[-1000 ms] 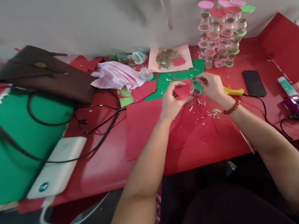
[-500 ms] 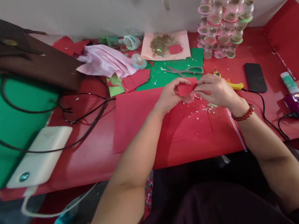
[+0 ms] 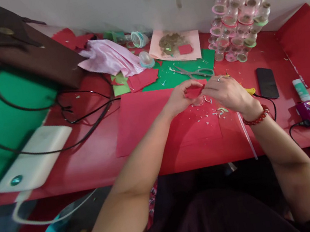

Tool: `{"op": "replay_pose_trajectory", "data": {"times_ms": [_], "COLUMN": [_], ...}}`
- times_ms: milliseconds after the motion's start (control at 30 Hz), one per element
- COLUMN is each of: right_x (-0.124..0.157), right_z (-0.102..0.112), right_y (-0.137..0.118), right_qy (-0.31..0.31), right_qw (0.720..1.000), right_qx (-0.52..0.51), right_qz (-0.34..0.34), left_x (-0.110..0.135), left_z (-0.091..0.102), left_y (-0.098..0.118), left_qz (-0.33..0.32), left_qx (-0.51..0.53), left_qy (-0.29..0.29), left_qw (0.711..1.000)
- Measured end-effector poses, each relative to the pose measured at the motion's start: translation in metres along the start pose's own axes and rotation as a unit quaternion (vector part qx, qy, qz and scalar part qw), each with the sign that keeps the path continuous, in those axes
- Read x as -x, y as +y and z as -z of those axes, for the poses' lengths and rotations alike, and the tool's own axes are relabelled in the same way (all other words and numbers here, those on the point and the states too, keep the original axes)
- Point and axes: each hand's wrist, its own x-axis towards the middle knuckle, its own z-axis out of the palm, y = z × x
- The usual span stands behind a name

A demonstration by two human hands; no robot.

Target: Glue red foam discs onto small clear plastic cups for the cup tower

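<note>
Red covering spreads over the worktable (image 3: pixel 101 167), which runs along a pale grey wall (image 3: pixel 112 7). Near the middle, the left hand (image 3: pixel 180 97) grips a small red paper piece (image 3: pixel 193 93) between thumb and fingers, holding it above the right part of a large red sheet (image 3: pixel 145 113). Fingers of the right hand (image 3: pixel 224 93) curl in against that piece's right edge — whether they pinch it or merely touch it, I cannot tell. Just below the small piece, between the hands, shows a clear rounded plastic piece (image 3: pixel 198 102); its support is hidden. Pale paper scraps (image 3: pixel 222 111) are scattered close by. Beyond the hands, scissors (image 3: pixel 191 71) lie partly spread on a green sheet (image 3: pixel 163 77), and behind it a pink sheet (image 3: pixel 193 37) bears a brownish heap (image 3: pixel 171 43). Shiny pink cloth (image 3: pixel 114 57) lies to the left, near a dark brown bag (image 3: pixel 30 54) and a white box (image 3: pixel 35 159). On the right, a tiered stack of clear plastic containers (image 3: pixel 235 19) stands by the wall, some topped with red, pink and green discs — nearer are a phone (image 3: pixel 267 83) and a glue stick (image 3: pixel 301 90).
</note>
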Motion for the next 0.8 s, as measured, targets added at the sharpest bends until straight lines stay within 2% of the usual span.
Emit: {"op": "replay_pose_trajectory", "data": {"times_ms": [200, 333, 467, 567, 800], "right_x": [0.003, 0.005, 0.004, 0.003, 0.001], "right_z": [-0.003, -0.009, -0.020, -0.031, -0.041], "right_y": [-0.004, -0.008, -0.007, -0.005, -0.008], "right_qy": [0.036, 0.060, 0.061, 0.105, 0.129], "right_qw": [0.991, 0.984, 0.990, 0.989, 0.980], "right_qx": [0.120, 0.163, 0.127, 0.085, 0.018], "right_qz": [0.039, 0.045, -0.013, -0.062, -0.148], "left_x": [0.001, 0.002, 0.001, -0.001, 0.000], "left_z": [-0.003, -0.004, -0.003, -0.004, -0.003], "left_y": [0.000, 0.001, -0.001, -0.005, -0.008], "left_qz": [-0.015, 0.001, 0.023, 0.033, 0.022], "left_qx": [0.013, 0.016, 0.032, 0.059, 0.039], "left_qy": [0.000, 0.005, 0.013, 0.013, 0.032], "left_qw": [1.000, 1.000, 0.999, 0.998, 0.998]}}
